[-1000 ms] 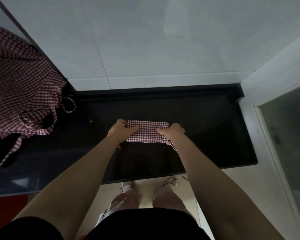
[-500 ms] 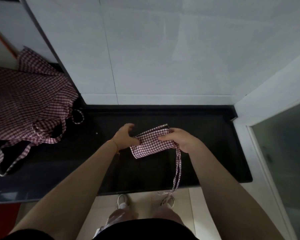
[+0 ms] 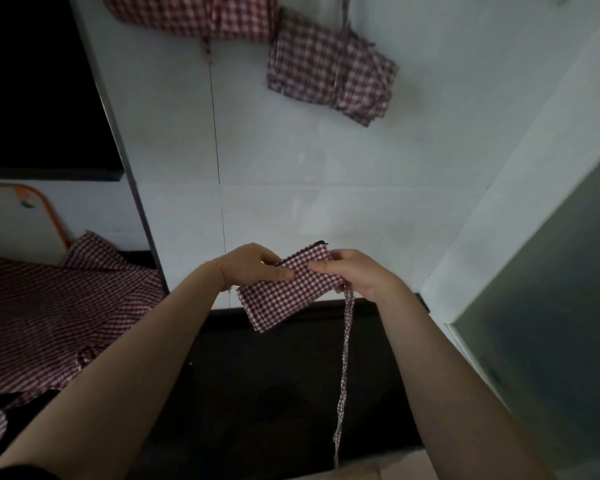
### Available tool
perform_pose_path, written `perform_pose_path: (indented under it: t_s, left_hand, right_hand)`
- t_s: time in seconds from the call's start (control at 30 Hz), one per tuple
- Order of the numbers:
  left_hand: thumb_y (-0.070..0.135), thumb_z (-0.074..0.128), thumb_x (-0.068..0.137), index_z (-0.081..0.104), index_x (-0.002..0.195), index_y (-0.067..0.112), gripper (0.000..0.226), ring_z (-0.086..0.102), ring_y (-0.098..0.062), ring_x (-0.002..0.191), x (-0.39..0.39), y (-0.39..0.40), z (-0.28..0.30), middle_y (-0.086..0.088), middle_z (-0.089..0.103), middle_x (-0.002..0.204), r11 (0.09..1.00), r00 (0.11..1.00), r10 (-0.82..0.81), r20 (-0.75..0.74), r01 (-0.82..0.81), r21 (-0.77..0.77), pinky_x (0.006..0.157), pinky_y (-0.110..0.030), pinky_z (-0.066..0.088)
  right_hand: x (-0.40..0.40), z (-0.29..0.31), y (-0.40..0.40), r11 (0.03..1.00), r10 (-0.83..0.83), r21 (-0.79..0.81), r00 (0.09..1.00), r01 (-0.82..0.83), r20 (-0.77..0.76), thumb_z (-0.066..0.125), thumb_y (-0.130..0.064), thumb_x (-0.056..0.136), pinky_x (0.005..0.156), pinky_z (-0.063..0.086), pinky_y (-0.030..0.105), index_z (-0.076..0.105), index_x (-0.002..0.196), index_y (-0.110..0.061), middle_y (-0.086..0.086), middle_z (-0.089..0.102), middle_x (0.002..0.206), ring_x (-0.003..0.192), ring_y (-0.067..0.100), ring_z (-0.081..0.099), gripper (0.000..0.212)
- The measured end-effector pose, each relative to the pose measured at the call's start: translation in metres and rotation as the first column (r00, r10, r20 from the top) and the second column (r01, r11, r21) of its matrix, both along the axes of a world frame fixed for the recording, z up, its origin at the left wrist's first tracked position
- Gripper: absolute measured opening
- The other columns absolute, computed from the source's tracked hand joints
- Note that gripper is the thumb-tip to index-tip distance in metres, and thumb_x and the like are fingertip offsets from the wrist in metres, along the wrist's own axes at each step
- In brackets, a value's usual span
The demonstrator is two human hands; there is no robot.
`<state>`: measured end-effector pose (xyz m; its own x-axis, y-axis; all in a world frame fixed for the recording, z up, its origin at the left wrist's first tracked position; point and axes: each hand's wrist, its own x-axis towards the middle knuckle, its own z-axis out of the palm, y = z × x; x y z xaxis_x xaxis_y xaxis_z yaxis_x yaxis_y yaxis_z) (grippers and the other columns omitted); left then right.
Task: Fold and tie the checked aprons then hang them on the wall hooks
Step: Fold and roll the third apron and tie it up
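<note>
While you held the bundle up at centre frame, the scene stood like this:

Edges: the black counter ran along the lower middle, its back edge against the white tiled wall; a glass panel closed off the right.
Open room: bare wall lay between your hands and the folded aprons hanging at the top.
Left hand: your left hand pinched the left side of the folded apron, thumb on top.
Right hand: your right hand gripped its right end, fingers curled over the cloth.
Folded apron: a compact red-and-white checked packet, tilted, held clear above the counter's back edge.
Strap: one tie strap dangled from beneath your right hand towards the bottom.
Hung aprons: one folded bundle upper centre-right, another at the top edge.
Loose apron: an unfolded one lay heaped at lower left.
</note>
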<state>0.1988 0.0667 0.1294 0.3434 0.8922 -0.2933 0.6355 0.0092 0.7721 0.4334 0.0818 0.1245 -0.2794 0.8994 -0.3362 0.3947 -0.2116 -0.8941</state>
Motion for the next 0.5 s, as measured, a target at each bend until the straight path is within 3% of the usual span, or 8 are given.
perform_pose_path:
  t_s: [0.07,0.13,0.3,0.4,0.5]
  left_hand:
    - [0.050,0.068,0.086,0.072,0.111,0.019,0.040,0.064,-0.010,0.092,-0.001,0.005,0.016,0.006,0.069,0.100,0.991,0.997,0.078,-0.001,-0.078,0.107,0.074,-0.020,0.047]
    - [0.048,0.070,0.086,0.073,0.107,0.018,0.036,0.065,-0.014,0.093,-0.004,0.007,0.026,0.004,0.070,0.102,0.977,0.981,0.169,0.100,-0.180,0.116,0.077,-0.024,0.050]
    - [0.045,0.074,0.073,0.069,0.113,0.004,0.057,0.068,-0.031,0.105,-0.011,0.003,0.044,-0.011,0.072,0.113,0.953,0.810,0.301,0.504,-0.259,-0.154,0.093,-0.045,0.054]
    - [0.040,0.073,0.074,0.064,0.118,0.002,0.059,0.067,-0.032,0.107,-0.008,0.003,0.047,-0.013,0.072,0.114,0.947,0.731,0.319,0.603,-0.221,-0.233,0.092,-0.045,0.053]
    - [0.034,0.069,0.078,0.062,0.120,0.002,0.054,0.065,-0.032,0.106,-0.006,0.002,0.050,-0.013,0.071,0.113,0.943,0.692,0.317,0.649,-0.157,-0.294,0.090,-0.043,0.052]
  right_hand:
    - [0.002,0.018,-0.002,0.990,-0.086,0.111,0.996,0.088,-0.016,0.074,-0.047,0.084,0.075,0.058,0.032,0.066,0.115,-0.013,0.003,0.072,0.108,0.096,0.019,0.070,0.046]
    - [0.006,0.030,-0.001,0.968,-0.167,0.178,0.984,0.177,-0.070,0.065,-0.044,0.093,0.082,0.060,0.034,0.068,0.112,-0.011,0.006,0.073,0.106,0.090,0.019,0.072,0.038]
    - [0.013,0.050,-0.002,0.912,-0.227,0.297,0.952,0.282,-0.205,0.062,-0.023,0.097,0.093,0.054,0.038,0.076,0.101,-0.015,0.005,0.072,0.092,0.089,0.019,0.067,0.017]
    - [0.006,0.057,-0.005,0.830,-0.304,0.418,0.928,0.369,-0.216,0.063,-0.024,0.096,0.094,0.053,0.038,0.078,0.093,-0.027,0.007,0.075,0.101,0.097,0.023,0.068,0.016]
    - [0.001,0.066,-0.009,0.750,-0.372,0.492,0.897,0.442,-0.239,0.064,-0.022,0.096,0.097,0.051,0.045,0.078,0.097,-0.015,0.013,0.075,0.101,0.099,0.030,0.069,0.016]
